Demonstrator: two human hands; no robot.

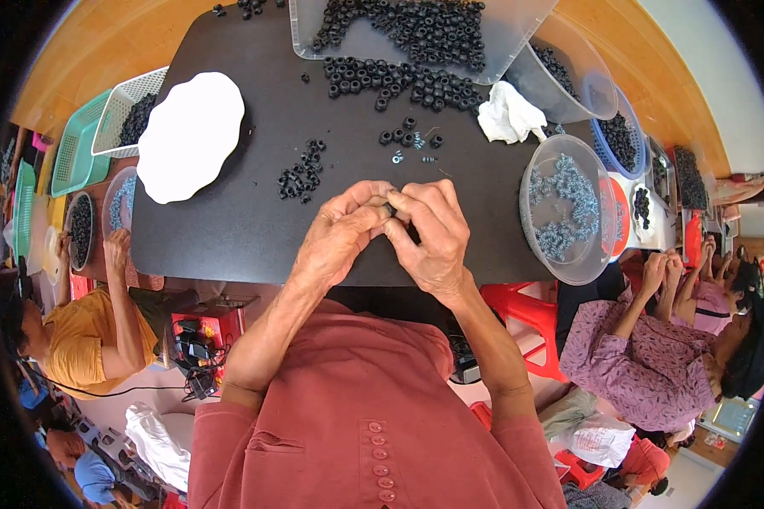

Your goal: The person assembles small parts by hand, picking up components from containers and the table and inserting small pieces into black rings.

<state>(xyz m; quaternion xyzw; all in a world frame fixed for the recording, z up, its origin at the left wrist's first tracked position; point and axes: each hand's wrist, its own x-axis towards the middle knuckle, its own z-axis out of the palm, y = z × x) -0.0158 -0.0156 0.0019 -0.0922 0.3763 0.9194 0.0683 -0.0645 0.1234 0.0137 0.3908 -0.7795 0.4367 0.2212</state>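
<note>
Black work mat (255, 220) covers a wooden table, other people seated on both sides. Person's left hand (339, 233) and right hand (433, 233) meet over the mat's near edge, fingertips pinched together on a small dark part (390, 208), mostly hidden. Loose black rings (301, 174) lie just beyond the hands, more in a clear tray (416, 30) at the far edge. Clear tub of bluish screws (569, 208) sits right, white plate (188, 136) left.

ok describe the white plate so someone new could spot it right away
Start at the big black table top and look to its left part. The white plate lies there flat, wavy-edged, with nothing on it. It is the only white, smooth thing among loose black rings.
</note>
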